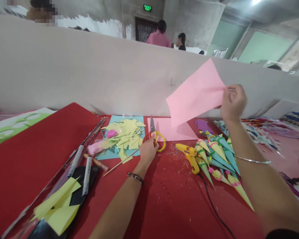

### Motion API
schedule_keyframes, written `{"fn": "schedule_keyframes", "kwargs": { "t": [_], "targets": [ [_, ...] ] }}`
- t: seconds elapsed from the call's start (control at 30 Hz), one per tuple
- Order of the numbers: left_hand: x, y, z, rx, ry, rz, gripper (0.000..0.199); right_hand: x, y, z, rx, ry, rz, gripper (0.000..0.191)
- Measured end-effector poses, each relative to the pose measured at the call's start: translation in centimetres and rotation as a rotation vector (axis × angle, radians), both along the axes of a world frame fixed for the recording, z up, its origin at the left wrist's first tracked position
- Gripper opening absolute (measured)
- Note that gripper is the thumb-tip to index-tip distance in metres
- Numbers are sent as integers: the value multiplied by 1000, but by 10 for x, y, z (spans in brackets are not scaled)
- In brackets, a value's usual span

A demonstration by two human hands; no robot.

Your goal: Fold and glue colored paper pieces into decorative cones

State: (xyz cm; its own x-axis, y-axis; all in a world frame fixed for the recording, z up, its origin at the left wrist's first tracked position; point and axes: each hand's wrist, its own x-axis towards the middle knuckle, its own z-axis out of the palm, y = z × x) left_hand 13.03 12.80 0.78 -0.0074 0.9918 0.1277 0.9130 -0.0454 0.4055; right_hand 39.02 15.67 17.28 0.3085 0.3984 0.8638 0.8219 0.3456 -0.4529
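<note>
My right hand (pixel 233 102) pinches the right edge of a pink paper sheet (pixel 195 93) and holds it up in the air above the table. My left hand (pixel 148 151) rests on the red table cover and grips the yellow and orange handles of a pair of scissors (pixel 156 136), whose blades point away from me. Another pink sheet (pixel 173 130) lies flat just behind the scissors.
A yellow glue gun (pixel 190 156) with a black cord lies beside several paper cones (pixel 218 157). Yellow paper scraps (pixel 124 136) sit on a blue sheet. Pens (pixel 87 174) and sticks lie at left. A beige partition (pixel 89 73) stands behind; people stand beyond it.
</note>
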Motion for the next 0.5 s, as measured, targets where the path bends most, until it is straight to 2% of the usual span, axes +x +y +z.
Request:
{"fn": "schedule_keyframes", "kwargs": {
  "t": [0.17,0.3,0.4,0.5],
  "targets": [
    [3,7,3,-86,44,-21,29,-9,-30,19,229,95,118,13],
    [5,14,9,-133,34,-62,31,-12,-55,30,373,240,212,6],
    [4,8,16,-107,3,-116,31,-8,-71,26,339,408,207,5],
    [-3,-7,25,-49,-54,-180,31,-4,-87,7,268,488,181,5]
  ]
}}
